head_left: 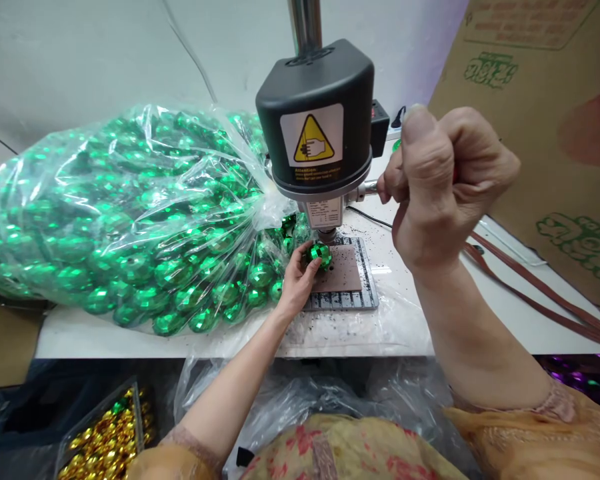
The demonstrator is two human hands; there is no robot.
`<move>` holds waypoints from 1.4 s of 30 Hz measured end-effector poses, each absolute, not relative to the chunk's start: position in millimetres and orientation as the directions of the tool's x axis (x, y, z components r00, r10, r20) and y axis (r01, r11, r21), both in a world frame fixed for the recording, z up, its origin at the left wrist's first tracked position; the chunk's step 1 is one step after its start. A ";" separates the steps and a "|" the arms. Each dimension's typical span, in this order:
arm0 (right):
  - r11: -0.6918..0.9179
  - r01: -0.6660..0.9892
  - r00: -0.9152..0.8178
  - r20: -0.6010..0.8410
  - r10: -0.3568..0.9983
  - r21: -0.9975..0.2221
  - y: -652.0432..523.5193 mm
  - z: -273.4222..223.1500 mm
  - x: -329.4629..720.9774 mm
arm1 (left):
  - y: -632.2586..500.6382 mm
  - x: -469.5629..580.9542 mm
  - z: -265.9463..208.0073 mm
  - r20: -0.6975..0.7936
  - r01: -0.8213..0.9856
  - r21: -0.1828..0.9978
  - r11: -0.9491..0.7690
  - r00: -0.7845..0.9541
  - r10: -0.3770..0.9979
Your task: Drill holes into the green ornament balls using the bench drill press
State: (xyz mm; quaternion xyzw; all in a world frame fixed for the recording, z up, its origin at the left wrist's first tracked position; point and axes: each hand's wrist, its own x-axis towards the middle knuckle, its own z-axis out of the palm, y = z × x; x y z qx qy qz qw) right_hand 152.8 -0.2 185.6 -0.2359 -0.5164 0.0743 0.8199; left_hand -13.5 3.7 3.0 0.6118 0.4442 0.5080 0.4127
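My left hand (300,277) pinches a shiny green faceted ball (321,255) between thumb and fingers. It holds the ball over a brown board (347,267) on the slotted metal base (370,280) of a bench drill press (315,120). Right above the ball is the drill's chuck (327,235); whether the bit touches the ball I cannot tell. Raised on the right, my right hand (440,187) is closed around the press's feed lever (368,189). Most of the lever's grip is hidden inside the fist. Dark shavings lie scattered over the base and board.
A big clear plastic bag (145,220) of green balls fills the left of the white table (105,340). Cardboard (545,153) stands at the right, near brown straps (535,293). Below the table edge are a bin of gold balls (100,440) and plastic sheeting (290,393).
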 end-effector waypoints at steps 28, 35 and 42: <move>0.897 0.106 0.445 0.827 0.343 -0.429 4.0 183.7 154.2 | 2.2 -3.6 -2.8 0.269 0.122 0.947 -0.297 0.203 0.942; 0.879 0.101 0.455 0.807 0.376 -0.466 1.9 184.5 154.1 | -3.0 -1.7 -1.0 0.246 0.105 0.956 -0.273 0.214 0.945; 0.881 0.062 0.457 0.798 0.393 -0.469 -0.8 182.2 153.6 | -2.3 -0.8 -3.6 0.261 0.102 0.954 -0.283 0.188 0.947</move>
